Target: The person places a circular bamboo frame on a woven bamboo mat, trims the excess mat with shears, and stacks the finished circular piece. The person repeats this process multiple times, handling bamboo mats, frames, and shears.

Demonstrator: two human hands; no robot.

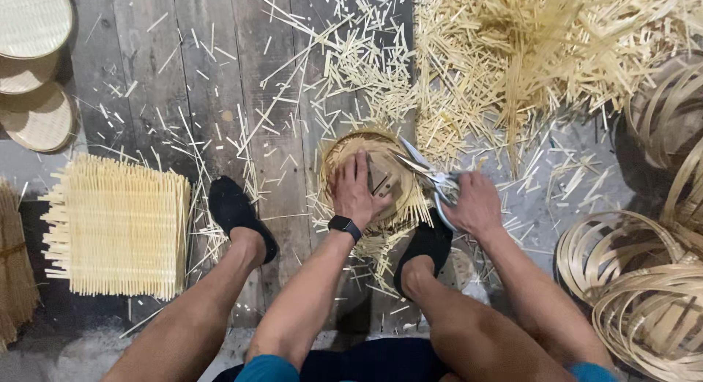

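Observation:
My left hand, with a black watch on its wrist, presses flat on a small round woven bamboo tray lying on the wooden floor between my feet. My right hand grips a pair of metal scissors whose open blades reach over the tray's right rim. Cut bamboo strip ends stick out around the tray's edge. My right foot in a black sock rests against the tray's near right side.
A big heap of cut bamboo strips lies at the far right. Coiled bamboo hoops pile up at the right. A square woven mat lies at the left, finished round trays at the far left. My left foot rests beside the mat.

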